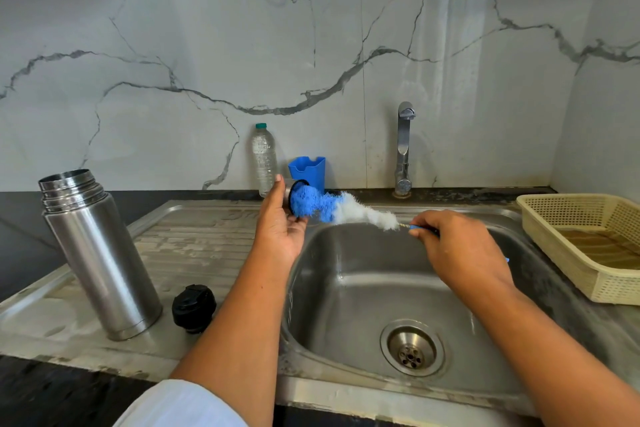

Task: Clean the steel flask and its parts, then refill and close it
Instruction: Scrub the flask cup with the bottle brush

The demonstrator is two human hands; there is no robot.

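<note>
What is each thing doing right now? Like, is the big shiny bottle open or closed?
Steel flask: upright on the drainboard, mouth open.
Black stopper: off, lying beside the flask.
Steel cap: held in the left hand, brush head inside it.
Brush: handle gripped by the right hand.
Plastic bottle: upright, capped.
Tap: no water running.
Sink: no standing water, drain unplugged.

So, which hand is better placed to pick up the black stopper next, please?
Probably the left hand, once it frees the cup: the stopper sits left of it; the right hand holds the brush.
</note>
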